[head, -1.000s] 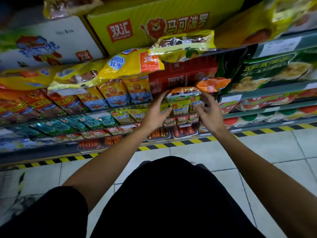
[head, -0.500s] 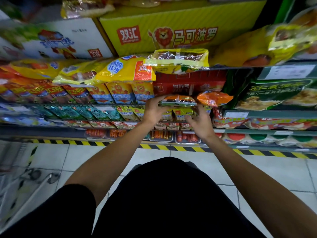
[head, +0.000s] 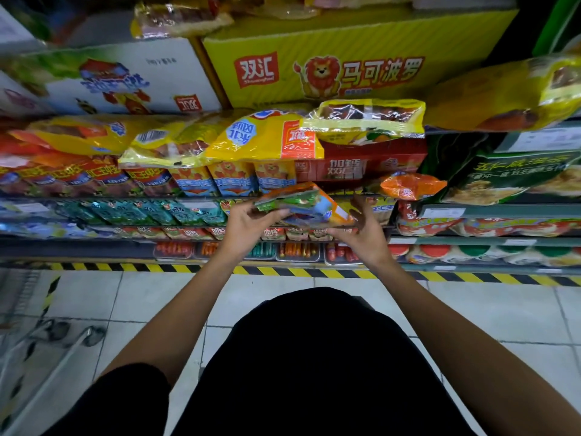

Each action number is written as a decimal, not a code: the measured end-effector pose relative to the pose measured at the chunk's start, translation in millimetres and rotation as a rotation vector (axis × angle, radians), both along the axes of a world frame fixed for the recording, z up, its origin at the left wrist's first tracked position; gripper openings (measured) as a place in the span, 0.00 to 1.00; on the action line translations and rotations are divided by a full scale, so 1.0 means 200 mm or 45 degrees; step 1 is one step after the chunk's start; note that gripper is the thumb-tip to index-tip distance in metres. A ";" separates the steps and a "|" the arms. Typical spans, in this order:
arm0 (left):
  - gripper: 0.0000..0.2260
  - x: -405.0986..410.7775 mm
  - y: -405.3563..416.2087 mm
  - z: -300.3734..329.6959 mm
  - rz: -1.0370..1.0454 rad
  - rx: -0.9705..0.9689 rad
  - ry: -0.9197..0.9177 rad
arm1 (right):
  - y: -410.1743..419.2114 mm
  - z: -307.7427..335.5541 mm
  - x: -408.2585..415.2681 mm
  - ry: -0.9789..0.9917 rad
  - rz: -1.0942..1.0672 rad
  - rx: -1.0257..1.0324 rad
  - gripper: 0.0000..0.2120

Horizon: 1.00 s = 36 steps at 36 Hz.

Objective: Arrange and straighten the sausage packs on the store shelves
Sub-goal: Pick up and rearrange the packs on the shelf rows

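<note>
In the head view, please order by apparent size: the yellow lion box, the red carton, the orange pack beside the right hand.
1. yellow lion box
2. red carton
3. orange pack

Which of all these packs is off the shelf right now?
The blurred orange-green pack, held between the left hand and right hand; the others lie shelved.
</note>
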<state>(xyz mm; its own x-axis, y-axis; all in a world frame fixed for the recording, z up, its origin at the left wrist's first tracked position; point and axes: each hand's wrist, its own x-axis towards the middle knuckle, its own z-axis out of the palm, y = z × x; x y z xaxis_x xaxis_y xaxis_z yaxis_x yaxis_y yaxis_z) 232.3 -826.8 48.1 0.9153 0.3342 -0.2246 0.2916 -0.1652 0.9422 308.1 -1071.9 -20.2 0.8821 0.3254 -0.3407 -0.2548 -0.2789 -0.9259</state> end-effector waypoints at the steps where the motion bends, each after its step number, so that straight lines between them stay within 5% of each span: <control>1: 0.20 -0.02 0.02 -0.02 0.022 -0.073 0.032 | 0.00 -0.01 -0.01 0.072 -0.045 0.059 0.55; 6: 0.08 -0.06 0.03 -0.07 0.166 -0.635 0.225 | 0.02 0.01 -0.10 0.413 -0.127 0.361 0.34; 9: 0.08 -0.08 0.02 -0.08 0.155 -0.870 0.311 | 0.04 0.04 -0.13 0.516 -0.120 0.445 0.32; 17: 0.13 -0.09 0.08 -0.17 0.149 -1.240 0.463 | 0.08 0.11 -0.13 0.388 -0.250 0.302 0.14; 20: 0.18 -0.08 0.14 -0.21 -0.067 -1.045 0.676 | 0.10 0.15 -0.12 0.245 -0.313 0.259 0.13; 23: 0.19 -0.08 0.18 -0.24 -0.219 -0.577 0.797 | 0.09 0.16 -0.08 -0.026 -0.253 0.042 0.17; 28: 0.23 -0.03 0.13 -0.26 -0.175 0.174 0.302 | 0.07 0.22 0.01 -0.378 -0.095 -0.477 0.26; 33: 0.37 0.10 0.06 -0.20 -0.532 0.449 0.041 | 0.08 0.33 0.06 -0.556 0.172 -0.612 0.31; 36: 0.37 0.16 0.00 -0.18 -0.672 0.408 0.052 | 0.11 0.39 0.08 -0.667 0.304 -0.688 0.27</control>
<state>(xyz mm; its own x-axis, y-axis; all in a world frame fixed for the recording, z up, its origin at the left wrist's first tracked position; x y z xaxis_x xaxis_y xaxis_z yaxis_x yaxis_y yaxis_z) 264.8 -826.7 11.2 0.9684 -0.1044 -0.2264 0.1282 -0.5702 0.8114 323.6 -1050.6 56.9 0.8986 0.4338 -0.0651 0.3005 -0.7168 -0.6292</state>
